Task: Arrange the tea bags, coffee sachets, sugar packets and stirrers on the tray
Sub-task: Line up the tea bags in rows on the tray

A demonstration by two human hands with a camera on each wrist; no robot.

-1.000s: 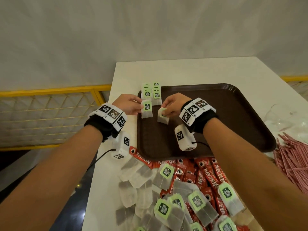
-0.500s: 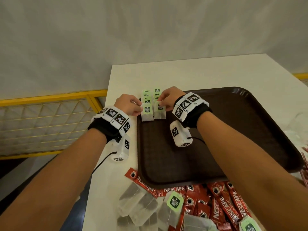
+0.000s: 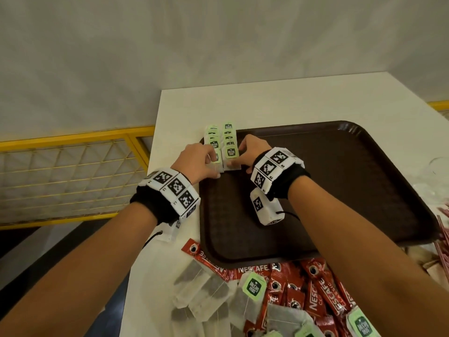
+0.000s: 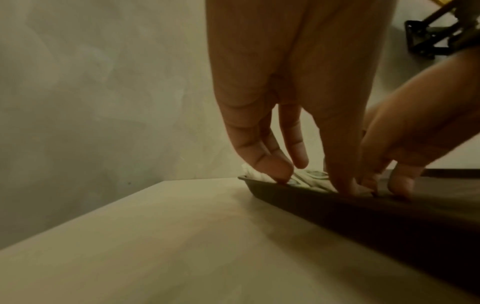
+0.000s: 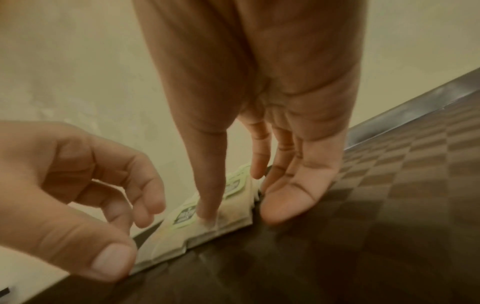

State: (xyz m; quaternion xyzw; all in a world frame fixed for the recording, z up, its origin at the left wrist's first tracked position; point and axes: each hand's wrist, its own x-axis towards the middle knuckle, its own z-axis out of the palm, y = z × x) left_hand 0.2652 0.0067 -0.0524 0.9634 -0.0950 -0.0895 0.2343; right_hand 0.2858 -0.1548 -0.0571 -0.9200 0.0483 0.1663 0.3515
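Two overlapping rows of green-tagged tea bags (image 3: 229,139) lie in the far-left corner of the brown tray (image 3: 340,190). My left hand (image 3: 211,166) rests its fingertips on the nearest bag of the left row. My right hand (image 3: 239,161) presses its thumb on the nearest bag of the right row, with its straight fingers against that row's right side. In the right wrist view the thumb sits on the tea bags (image 5: 187,216) beside my left hand (image 5: 124,232). The left wrist view shows my left fingers (image 4: 272,170) reaching down onto the bags at the tray rim (image 4: 337,207).
Loose tea bags (image 3: 206,290) and red coffee sachets (image 3: 320,295) are heaped on the white table (image 3: 267,100) in front of the tray. Pink stirrers (image 3: 443,239) lie at the right edge. A yellow railing (image 3: 73,139) runs past the table's left edge.
Each hand carried one tea bag from mid-tray to the far-left corner and laid it at the near end of a row. The fingers now press on the rows.
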